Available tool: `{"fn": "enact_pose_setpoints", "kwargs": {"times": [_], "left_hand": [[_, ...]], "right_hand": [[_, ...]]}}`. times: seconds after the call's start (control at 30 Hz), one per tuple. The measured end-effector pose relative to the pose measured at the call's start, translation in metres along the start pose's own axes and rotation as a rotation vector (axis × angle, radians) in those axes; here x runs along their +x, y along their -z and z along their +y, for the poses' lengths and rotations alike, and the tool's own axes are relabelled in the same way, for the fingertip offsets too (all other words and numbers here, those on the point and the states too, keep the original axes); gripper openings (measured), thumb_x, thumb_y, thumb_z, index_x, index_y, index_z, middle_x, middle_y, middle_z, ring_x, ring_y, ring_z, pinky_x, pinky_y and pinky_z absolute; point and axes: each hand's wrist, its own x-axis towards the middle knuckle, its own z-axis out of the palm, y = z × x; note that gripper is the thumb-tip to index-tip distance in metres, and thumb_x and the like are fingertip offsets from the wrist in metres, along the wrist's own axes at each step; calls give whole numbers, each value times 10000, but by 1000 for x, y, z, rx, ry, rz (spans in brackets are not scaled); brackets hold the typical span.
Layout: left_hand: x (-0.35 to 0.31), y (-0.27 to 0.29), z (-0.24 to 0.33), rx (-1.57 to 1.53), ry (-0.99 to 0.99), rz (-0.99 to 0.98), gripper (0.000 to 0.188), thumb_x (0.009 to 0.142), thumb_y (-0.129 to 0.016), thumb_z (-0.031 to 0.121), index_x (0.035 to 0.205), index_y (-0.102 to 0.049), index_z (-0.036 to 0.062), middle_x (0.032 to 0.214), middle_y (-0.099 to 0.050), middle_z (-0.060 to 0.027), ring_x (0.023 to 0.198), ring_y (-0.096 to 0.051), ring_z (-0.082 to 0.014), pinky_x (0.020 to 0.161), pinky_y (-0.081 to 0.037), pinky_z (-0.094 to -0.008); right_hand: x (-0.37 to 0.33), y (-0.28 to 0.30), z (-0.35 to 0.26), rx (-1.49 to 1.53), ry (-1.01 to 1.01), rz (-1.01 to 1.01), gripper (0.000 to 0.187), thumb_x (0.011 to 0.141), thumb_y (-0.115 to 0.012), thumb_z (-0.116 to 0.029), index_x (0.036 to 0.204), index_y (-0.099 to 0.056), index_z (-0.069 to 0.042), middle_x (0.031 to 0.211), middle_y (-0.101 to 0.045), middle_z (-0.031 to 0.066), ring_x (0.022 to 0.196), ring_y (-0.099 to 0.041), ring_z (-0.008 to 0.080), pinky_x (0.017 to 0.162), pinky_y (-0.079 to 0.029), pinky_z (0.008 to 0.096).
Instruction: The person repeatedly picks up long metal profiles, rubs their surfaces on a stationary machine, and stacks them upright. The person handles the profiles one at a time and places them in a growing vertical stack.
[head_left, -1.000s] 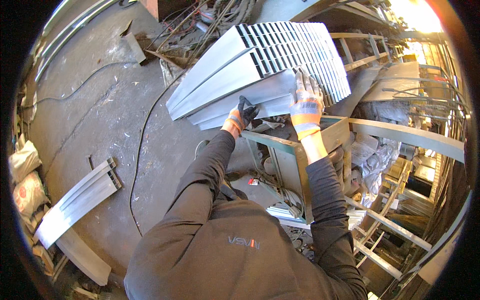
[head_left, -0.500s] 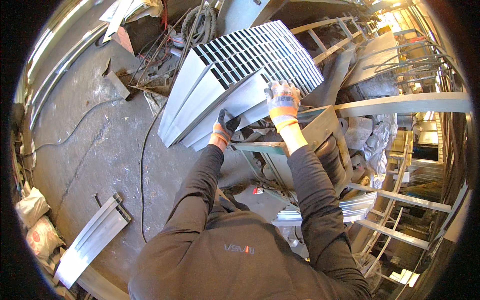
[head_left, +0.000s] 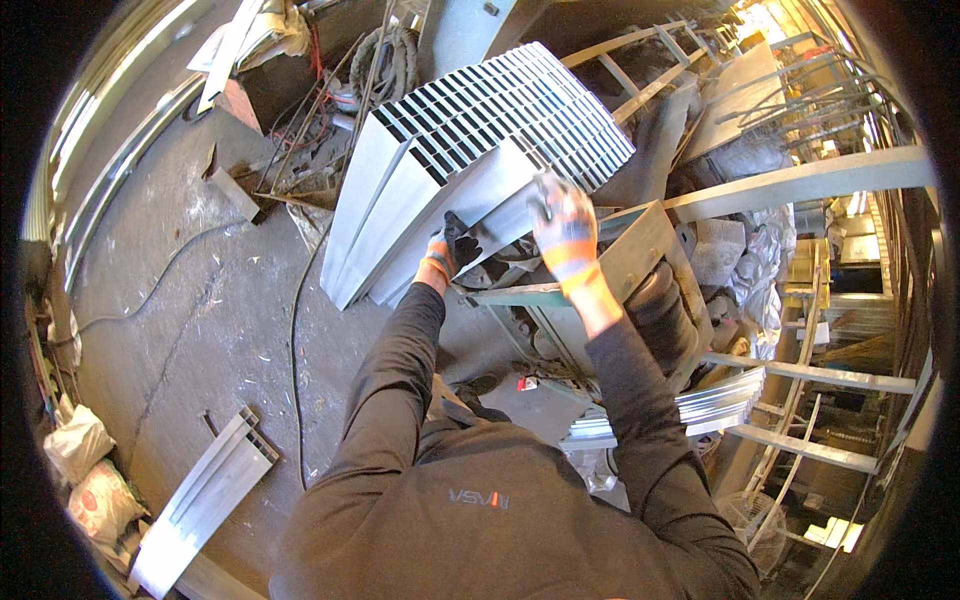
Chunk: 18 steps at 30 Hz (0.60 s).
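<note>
A large stack of curved silvery rectangular metal tubes (head_left: 395, 225) stands in front of me, its open ends facing up and away. Both my hands wear grey-and-orange work gloves. My left hand (head_left: 446, 250) is at the near side of the stack, its dark fingers curled against the edge of the nearest tube. My right hand (head_left: 566, 235) is raised just right of the tube ends, over a green-edged metal frame (head_left: 530, 297). Motion smears its fingers, and whether they touch a tube is unclear.
More curved tubes (head_left: 205, 500) lie on the floor at lower left, near white sacks (head_left: 80, 445). A black cable (head_left: 296, 370) crosses the floor. At right are a long metal beam (head_left: 800, 182), a ladder-like frame (head_left: 800, 370) and another curved bundle (head_left: 715, 405).
My right hand has drawn back slightly from the tube ends toward me and is now blurred. My left hand stays by the nearest tube. The whole view has shifted a little.
</note>
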Motion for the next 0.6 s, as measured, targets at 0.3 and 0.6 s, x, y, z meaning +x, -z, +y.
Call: {"fn": "enact_pose_setpoints", "kwargs": {"times": [0.3, 0.6], "left_hand": [[39, 35, -12, -63, -84, 236, 722, 1034, -618, 774, 1369, -698, 140, 1117, -781, -222, 1045, -756, -455, 1058, -580, -700], [-2, 56, -55, 131, -85, 314, 997, 1055, -596, 768, 1648, -444, -19, 1714, -487, -269, 1546, -471, -512, 1257, -433, -691]], "right_hand": [[-324, 96, -8, 106, -359, -142, 362, 957, -823, -181, 1304, -758, -98, 1203, -783, 157, 1091, -742, 385, 953, -604, 482], [-765, 152, -55, 70, -1736, -611, 450, 940, -770, -359, 1274, -820, -62, 1187, -840, 181, 1126, -804, 381, 1011, -621, 474]]}}
